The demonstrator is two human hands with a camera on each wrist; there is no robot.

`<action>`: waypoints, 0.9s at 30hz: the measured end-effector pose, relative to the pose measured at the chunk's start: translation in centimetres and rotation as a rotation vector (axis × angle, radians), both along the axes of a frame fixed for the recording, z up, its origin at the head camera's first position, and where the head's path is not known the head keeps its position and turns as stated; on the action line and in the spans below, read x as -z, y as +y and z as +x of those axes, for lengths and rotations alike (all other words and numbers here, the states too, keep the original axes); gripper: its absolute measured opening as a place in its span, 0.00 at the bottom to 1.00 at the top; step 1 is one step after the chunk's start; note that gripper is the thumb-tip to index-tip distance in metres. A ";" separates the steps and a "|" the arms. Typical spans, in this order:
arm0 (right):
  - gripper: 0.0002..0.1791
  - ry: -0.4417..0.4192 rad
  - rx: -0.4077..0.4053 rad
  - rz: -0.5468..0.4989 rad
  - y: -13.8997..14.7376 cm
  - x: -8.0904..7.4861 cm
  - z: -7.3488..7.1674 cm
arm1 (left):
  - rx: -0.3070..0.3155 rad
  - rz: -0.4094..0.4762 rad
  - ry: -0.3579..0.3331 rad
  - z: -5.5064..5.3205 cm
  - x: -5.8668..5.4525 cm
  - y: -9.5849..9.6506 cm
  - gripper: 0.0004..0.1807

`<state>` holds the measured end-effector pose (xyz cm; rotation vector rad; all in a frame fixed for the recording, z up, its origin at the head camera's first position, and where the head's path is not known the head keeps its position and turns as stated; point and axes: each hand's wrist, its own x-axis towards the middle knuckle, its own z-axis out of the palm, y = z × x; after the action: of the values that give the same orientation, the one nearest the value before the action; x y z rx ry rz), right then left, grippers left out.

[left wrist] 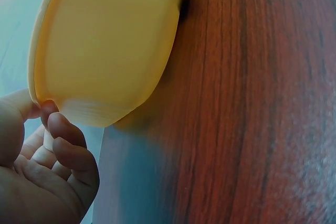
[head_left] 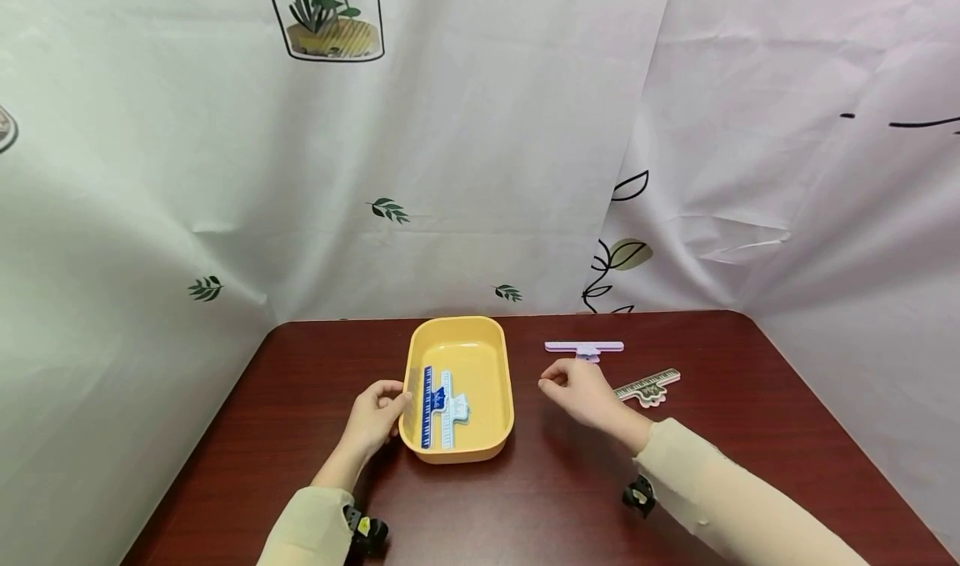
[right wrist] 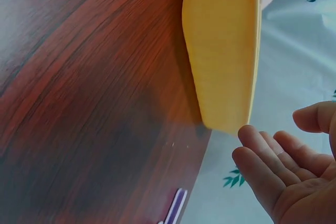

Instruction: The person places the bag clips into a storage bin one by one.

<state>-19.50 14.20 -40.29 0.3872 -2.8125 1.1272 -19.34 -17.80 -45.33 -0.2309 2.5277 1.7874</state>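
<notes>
My left hand pinches the left rim of a yellow plastic tray, its thumb over the edge and fingers outside, as the left wrist view also shows. Inside the tray lie a dark blue ruler clip and a light blue ruler clip, side by side. To the right of the tray my right hand hovers over the table with nothing in it. In the right wrist view its fingers are loosely bent and the thumb stands apart. Behind that hand is a lilac ruler clip.
A grey-green and cream ruler clip lies right of my right hand, partly behind its wrist. The dark red wooden table ends at a white printed cloth at the back and sides.
</notes>
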 end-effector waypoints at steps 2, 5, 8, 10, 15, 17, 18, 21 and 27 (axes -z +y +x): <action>0.06 0.002 0.016 0.012 0.5 0.1 0.0 | -0.003 0.002 -0.005 0.0 0.0 0.0 0.17; 0.06 0.005 0.036 0.023 1.2 0.2 0.0 | -0.005 0.007 -0.010 0.0 0.0 0.0 0.17; 0.06 0.002 0.057 0.029 1.8 0.3 0.0 | -0.006 0.008 -0.010 0.0 0.0 0.0 0.17; 0.06 0.001 0.069 0.031 2.3 0.5 0.0 | -0.005 0.007 -0.009 0.0 -0.1 0.0 0.17; 0.06 0.015 0.095 0.043 3.4 0.8 0.0 | -0.004 0.009 -0.005 0.1 -0.2 0.1 0.17; 0.06 0.023 0.106 0.056 3.7 0.9 0.1 | -0.005 0.011 -0.003 0.0 -0.1 0.1 0.17; 0.06 0.028 0.106 0.061 3.9 0.9 0.1 | -0.005 0.012 -0.002 0.0 -0.1 0.1 0.16; 0.07 0.014 0.120 0.055 4.4 0.9 0.2 | -0.005 0.013 -0.002 0.0 -0.1 0.1 0.16; 0.08 -0.025 0.144 0.033 5.5 0.8 0.5 | -0.002 0.010 -0.003 0.1 -0.1 0.1 0.17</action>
<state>-18.97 19.68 -41.12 0.1706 -2.8307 1.0644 -19.29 -17.70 -45.19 -0.2360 2.5167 1.7992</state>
